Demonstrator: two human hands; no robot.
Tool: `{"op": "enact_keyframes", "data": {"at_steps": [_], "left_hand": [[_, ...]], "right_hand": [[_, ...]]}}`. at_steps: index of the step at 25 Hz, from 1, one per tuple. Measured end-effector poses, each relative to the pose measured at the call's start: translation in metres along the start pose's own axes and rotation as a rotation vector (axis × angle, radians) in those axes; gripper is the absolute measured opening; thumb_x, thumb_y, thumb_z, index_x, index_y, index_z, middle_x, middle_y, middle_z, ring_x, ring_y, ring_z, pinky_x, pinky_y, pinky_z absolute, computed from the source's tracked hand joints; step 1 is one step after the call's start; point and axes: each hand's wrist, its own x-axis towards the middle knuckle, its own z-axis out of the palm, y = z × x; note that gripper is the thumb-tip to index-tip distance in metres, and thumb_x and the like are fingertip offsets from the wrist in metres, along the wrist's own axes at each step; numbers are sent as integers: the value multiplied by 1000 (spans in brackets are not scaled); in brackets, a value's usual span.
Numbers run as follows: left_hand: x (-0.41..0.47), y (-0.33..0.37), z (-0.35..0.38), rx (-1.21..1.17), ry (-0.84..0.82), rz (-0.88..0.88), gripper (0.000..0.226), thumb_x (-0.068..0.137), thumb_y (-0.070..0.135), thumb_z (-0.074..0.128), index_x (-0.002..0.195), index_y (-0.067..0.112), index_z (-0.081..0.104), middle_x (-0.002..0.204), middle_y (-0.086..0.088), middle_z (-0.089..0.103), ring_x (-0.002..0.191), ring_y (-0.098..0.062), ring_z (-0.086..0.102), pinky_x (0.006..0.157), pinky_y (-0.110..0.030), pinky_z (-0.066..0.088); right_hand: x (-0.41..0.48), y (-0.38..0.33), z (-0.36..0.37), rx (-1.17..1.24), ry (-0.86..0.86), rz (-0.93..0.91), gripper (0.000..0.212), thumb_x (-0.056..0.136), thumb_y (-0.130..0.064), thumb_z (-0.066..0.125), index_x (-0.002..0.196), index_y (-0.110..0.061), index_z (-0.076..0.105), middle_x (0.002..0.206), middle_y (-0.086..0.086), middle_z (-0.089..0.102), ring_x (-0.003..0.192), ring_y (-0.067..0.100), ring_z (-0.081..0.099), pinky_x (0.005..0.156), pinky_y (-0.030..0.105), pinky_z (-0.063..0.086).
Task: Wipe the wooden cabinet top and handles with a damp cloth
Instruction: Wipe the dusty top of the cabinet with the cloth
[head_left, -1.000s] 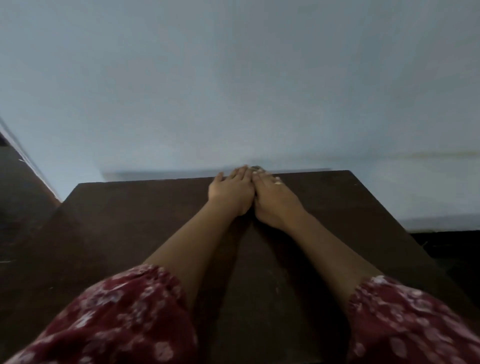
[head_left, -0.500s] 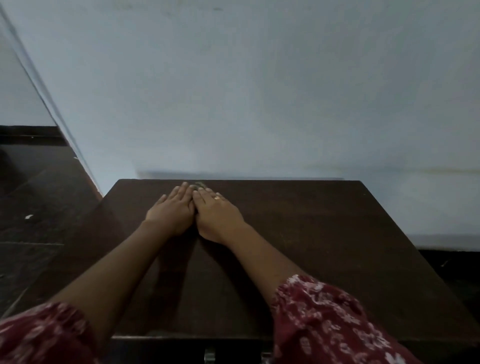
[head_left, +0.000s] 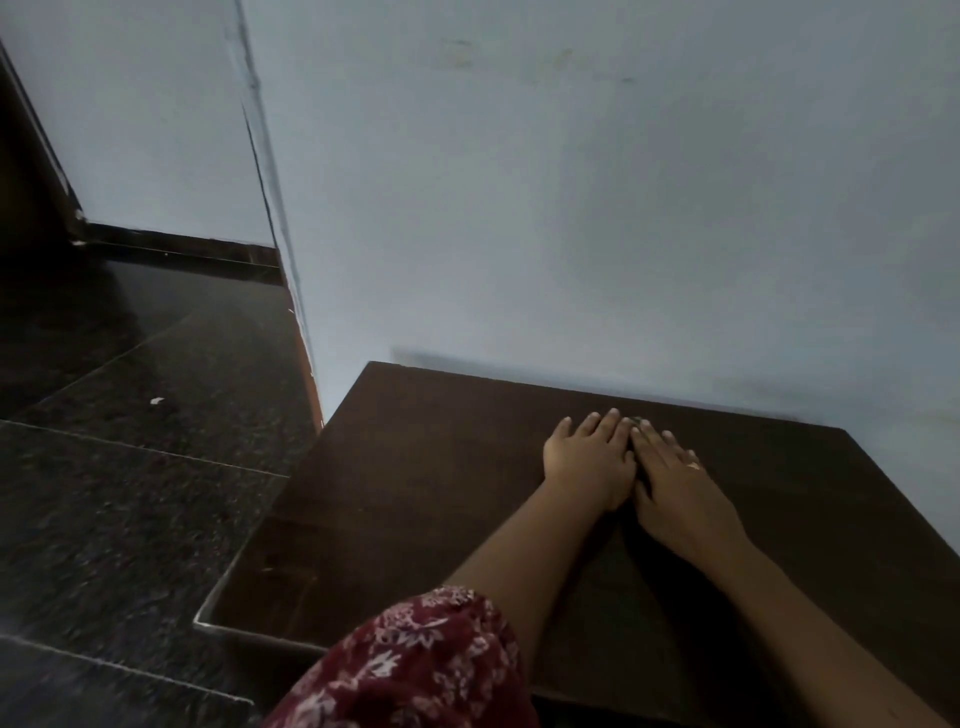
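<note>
Pressing left hand (head_left: 589, 462) and right hand (head_left: 680, 493) flat, fingers (head_left: 605, 423) extended, gripping nothing discernible, on the wooden cabinet top (head_left: 415, 493) at lower right; cloth barely glimpsed between them; wiping seemingly underway, handles remaining unseen.

Hands (head_left: 636, 473) flat on cabinet top (head_left: 405, 499), cloth maybe underneath.

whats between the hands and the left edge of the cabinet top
Nothing: in the head view, the cabinet top is bare dark wood from the left hand to its left edge.
</note>
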Motion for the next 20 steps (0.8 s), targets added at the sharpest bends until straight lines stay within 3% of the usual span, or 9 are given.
{"op": "enact_keyframes", "data": {"at_steps": [10,20], "left_hand": [[9,-184,-37,2,103,-265,52,100,27,14,151,17,7,162,2,3,149,-12,6,120,-37,7],[-119,-230,-32,95,58,-387,52,101,24,13,151,11,3,161,-5,2,149,-17,4,121,-40,8]], "right_hand": [[133,-146,49,61,44,-316,54,96,-19,32,147,-6,19,157,11,20,145,20,20,118,30,13],[59,-245,64,75,-36,-465,56,95,-19,33,147,-6,17,158,10,18,146,23,16,119,35,13]]}}
